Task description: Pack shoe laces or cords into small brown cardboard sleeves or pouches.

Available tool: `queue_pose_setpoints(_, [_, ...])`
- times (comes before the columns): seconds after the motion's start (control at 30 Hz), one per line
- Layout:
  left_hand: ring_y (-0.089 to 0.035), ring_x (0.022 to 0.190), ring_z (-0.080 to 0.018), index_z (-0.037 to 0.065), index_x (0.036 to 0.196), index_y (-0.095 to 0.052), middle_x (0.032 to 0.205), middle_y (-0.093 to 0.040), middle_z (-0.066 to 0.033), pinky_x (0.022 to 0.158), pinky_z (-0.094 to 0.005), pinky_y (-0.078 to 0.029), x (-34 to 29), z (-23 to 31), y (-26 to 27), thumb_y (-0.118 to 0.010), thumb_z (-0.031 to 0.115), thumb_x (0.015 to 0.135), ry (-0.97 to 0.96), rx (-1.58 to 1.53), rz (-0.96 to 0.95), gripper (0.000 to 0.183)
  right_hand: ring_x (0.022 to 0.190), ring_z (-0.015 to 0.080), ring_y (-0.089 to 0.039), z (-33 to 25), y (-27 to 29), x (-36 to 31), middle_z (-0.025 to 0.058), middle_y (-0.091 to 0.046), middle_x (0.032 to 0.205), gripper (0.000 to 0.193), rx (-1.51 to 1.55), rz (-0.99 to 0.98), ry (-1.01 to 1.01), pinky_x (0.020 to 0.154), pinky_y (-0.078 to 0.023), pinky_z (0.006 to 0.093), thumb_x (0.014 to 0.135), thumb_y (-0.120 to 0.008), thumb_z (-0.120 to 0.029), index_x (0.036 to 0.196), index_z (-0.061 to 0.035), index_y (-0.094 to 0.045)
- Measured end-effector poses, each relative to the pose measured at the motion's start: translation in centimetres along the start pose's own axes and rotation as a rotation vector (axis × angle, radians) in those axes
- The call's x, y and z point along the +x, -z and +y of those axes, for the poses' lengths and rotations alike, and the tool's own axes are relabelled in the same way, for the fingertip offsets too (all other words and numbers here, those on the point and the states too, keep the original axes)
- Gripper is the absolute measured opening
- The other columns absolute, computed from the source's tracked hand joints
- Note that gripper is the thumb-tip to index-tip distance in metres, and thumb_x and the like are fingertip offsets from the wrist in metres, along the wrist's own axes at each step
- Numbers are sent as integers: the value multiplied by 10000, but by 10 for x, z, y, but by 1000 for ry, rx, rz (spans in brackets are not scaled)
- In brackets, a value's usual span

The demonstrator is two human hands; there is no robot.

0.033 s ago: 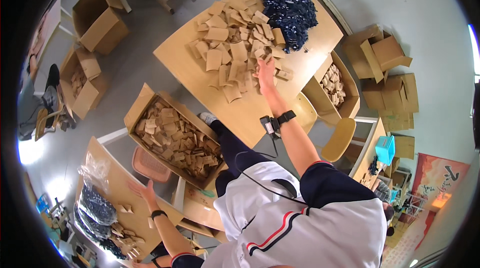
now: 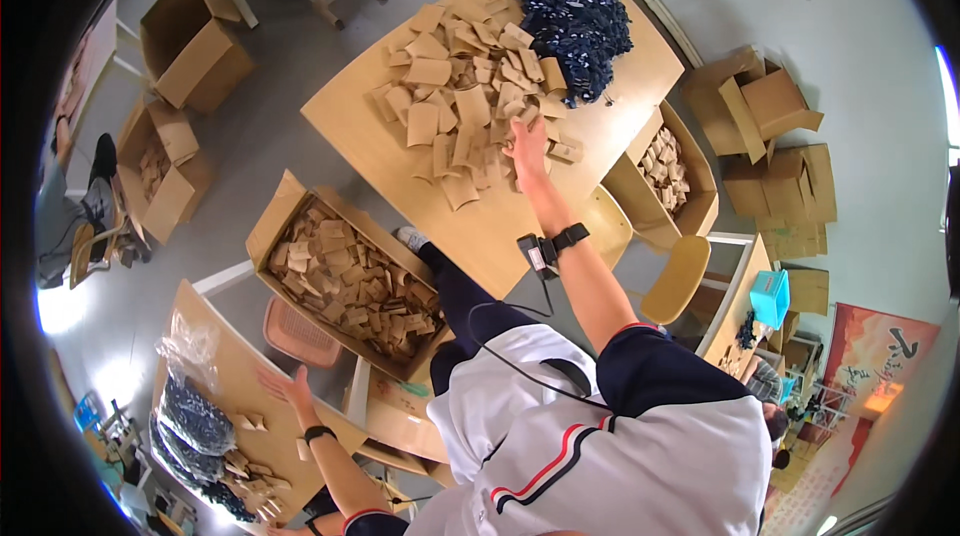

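My right hand (image 2: pixel 528 149) reaches to the near right side of a heap of small brown cardboard pieces (image 2: pixel 430 72) on the wooden table (image 2: pixel 400 171). Its fingers are bent around a small brown cardboard piece (image 2: pixel 527 114), partly hidden by them. Many pieces in the heap are curved or folded. Beyond it lies a pile of dark blue, shiny small items (image 2: pixel 575 26), too fine to make out singly. My left hand (image 2: pixel 290 389) hangs out at the lower left with fingers spread, holding nothing, close to the edge of a second table (image 2: pixel 235 351).
A big carton (image 2: pixel 262 236) full of cardboard pieces stands left of my legs. Another filled carton (image 2: pixel 700 211) sits right of the table, near a yellow chair (image 2: pixel 677 281). Clear plastic bags of dark items (image 2: pixel 190 416) lie on the left table. More cartons (image 2: pixel 755 106) line the wall.
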State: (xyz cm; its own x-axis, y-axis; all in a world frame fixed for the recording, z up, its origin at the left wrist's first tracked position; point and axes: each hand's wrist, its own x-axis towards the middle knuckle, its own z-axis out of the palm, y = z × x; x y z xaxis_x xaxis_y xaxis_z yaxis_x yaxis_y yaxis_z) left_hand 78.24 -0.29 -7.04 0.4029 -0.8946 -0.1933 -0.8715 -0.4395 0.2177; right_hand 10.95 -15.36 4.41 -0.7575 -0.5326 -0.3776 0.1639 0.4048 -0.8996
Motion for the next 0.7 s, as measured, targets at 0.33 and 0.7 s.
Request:
queue_pose_setpoints(0.33, [33, 1489, -331, 157, 1557, -35, 1625, 9, -106, 1176, -543, -13, -12, -21, 8, -796, 430, 680, 117, 38, -33, 1193, 1341, 405, -328, -8, 27, -80, 263, -235, 1480, 701, -399, -272, 265, 1095, -320, 454, 953, -551, -331, 1447, 56, -238])
queue_pose_setpoints(0.7, [-76, 1481, -340, 54, 1534, -122, 1608, -80, -158, 1210, -428, -121, -56, -4, 21, -725, 218, 758, 7, -63, -51, 997, 1012, 324, -627, -13, 139, -195, 197, -629, 1090, 269, -469, -599, 609, 843, -507, 389, 915, -586, -144, 1127, 20, -593])
